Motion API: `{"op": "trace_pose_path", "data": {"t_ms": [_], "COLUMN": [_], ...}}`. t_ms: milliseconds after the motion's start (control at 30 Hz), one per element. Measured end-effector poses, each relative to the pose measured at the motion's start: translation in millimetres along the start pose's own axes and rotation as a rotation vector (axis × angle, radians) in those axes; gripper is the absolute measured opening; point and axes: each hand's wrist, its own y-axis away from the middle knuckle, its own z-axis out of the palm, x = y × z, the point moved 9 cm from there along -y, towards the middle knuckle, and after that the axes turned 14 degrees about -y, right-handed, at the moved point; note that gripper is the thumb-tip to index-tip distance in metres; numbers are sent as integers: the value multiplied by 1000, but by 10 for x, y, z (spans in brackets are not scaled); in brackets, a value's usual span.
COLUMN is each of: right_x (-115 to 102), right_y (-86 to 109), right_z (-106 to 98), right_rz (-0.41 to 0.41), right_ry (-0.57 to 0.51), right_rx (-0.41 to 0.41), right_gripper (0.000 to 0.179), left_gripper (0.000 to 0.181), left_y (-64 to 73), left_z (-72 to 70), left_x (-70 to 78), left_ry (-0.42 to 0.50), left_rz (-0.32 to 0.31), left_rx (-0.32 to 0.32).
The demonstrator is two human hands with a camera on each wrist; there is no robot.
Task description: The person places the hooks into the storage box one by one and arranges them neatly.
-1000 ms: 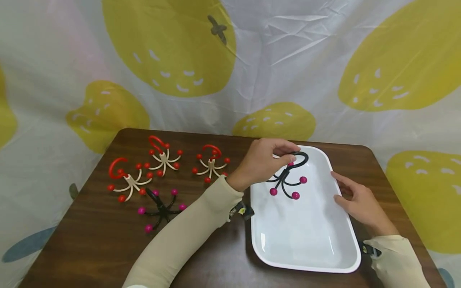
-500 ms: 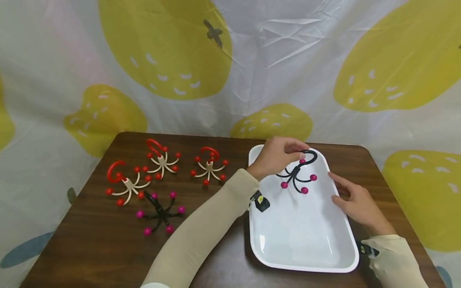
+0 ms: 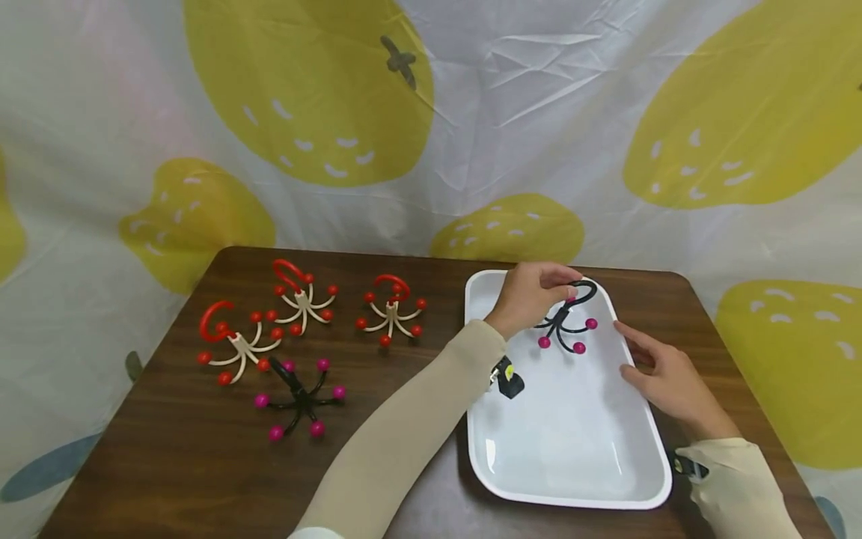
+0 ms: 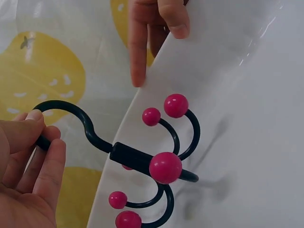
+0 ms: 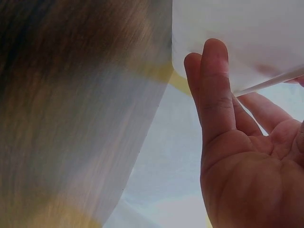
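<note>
My left hand (image 3: 528, 297) pinches the curved top of a black hook hanger (image 4: 130, 157) between thumb and fingers. Several curved arms on it end in pink balls. It hangs tilted over the far right part of a white tray (image 3: 566, 449), casting shadows on the tray wall. My right hand (image 3: 676, 385) is at the tray's right rim; in the right wrist view its straight fingers (image 5: 216, 90) lie against the outer wall. Another black hook hanger (image 3: 304, 402) with pink balls stands on the table, left of the tray.
Three cream hook hangers with red hooks and red balls stand on the brown table (image 3: 168, 464): one at the left (image 3: 241, 346), one at the back (image 3: 304, 302) and one nearer the tray (image 3: 392, 313). A lemon-print cloth (image 3: 465, 135) hangs behind.
My left hand has moved right with the black hook hanger, deeper toward the tray's far right corner. The right hand has stayed at the rim. The head view has shifted slightly.
</note>
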Motion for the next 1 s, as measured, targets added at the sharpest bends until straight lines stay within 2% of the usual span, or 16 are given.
{"op": "trace_pose_path", "data": {"t_ms": [167,300,500,600,733,1000], "right_x": [3,-19,-17,-17,-17,4], "right_y": [1,6,17,10,7,19], "right_z": [1,-3,-9,-12,-12,-9], "right_rz": [-3,-11,-6,-4,10,19], "right_ry": [14,3,-2,-8,-20,-6], "right_rx": [-5,-10,-13,-10,-10,-11], "right_gripper": [73,72,72,72,72,72], "left_gripper": [18,17,18,19,22,28], "left_y": [-57,-81,-114,-130,-148,-94], "left_z": [67,96,167,156,136,120], "left_x": [-34,-99,-190,-196,-182,-165], "left_ry": [14,67,138,157,167,163], "left_rz": [7,3,-9,-4,5,-10], "left_rx": [43,73,92,102,103,55]}}
